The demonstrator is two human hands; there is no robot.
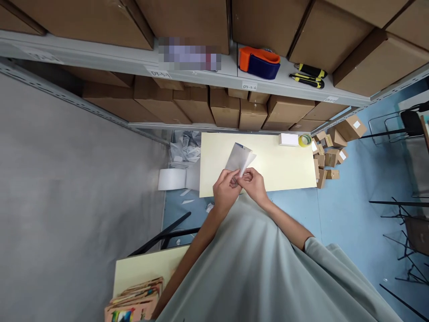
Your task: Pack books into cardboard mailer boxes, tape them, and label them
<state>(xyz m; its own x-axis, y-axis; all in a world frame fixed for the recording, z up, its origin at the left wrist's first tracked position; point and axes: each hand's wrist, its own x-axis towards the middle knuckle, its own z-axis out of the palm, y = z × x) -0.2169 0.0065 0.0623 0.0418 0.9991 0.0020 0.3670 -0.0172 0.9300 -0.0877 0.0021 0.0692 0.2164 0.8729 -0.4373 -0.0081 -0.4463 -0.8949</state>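
Item: folded white paper sheet [240, 158], held just above the near edge of the pale worktop [284, 167], your left hand [225, 190] and right hand [255, 185] each pinching its near corner in a fingertip grip, apparently to part its layers.

Table [284, 170]: pale yellow; bore white box [288, 139] and tape roll [304, 140], side by side at far right corner.
Shelf [134, 67]: held cartons [187, 18], orange dispenser [258, 62], two knives [310, 76] just beside.
Floor [351, 201]: blue; carried small boxes [330, 154] heaped off table's right end, scraps [186, 150] and white roll [172, 179] at left.
Near table [134, 270]: carried card stack [137, 299].
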